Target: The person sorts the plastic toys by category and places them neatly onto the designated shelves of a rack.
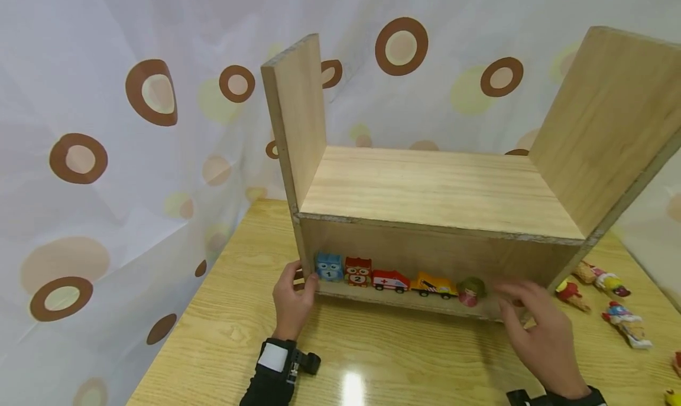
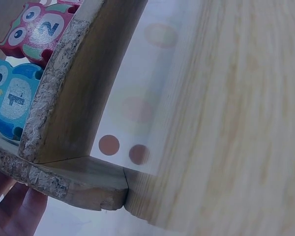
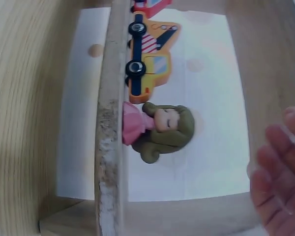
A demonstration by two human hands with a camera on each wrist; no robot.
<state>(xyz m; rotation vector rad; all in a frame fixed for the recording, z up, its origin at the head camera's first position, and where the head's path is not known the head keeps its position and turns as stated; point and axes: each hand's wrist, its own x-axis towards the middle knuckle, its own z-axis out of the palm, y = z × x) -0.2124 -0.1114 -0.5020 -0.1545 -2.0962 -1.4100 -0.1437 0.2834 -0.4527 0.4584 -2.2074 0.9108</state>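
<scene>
A wooden shelf (image 1: 441,184) stands on the table, with tall side boards and a lower compartment. My left hand (image 1: 294,299) grips the bottom of its left side board, thumb in front and fingers curled behind. Along the lower board stand a blue owl block (image 1: 329,267) numbered 1, a red owl block (image 1: 358,272) numbered 2, a red-and-white toy ambulance (image 1: 391,281), an orange tow truck (image 1: 434,285) and a green-haired doll (image 3: 164,125) in a pink dress. Just right of the doll, my right hand (image 1: 542,335) is blurred, its fingers loosely bent with nothing in them.
Right of the shelf lie several small toys, among them an ice-cream-cone-like figure (image 1: 626,324) and a red one (image 1: 571,295). The light wood table (image 1: 223,317) meets a white cloth backdrop (image 1: 213,28) with brown circles.
</scene>
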